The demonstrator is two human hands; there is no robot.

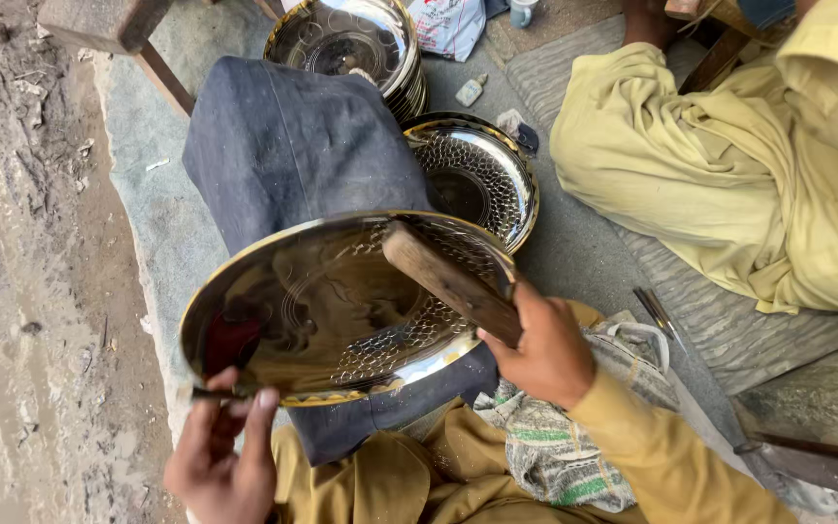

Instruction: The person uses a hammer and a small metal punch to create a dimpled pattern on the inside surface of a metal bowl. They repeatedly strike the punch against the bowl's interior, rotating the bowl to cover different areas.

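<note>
Item: polished metal tray (322,311), resting tilted on a dark cloth-covered block (293,146). Left hand (225,456) pinched its near rim with a thin tool; right hand (545,349) gripped a wooden mallet (448,277) over it. Risk, judged: a mis-struck blow could dent the pattern or slip the tray.
</note>
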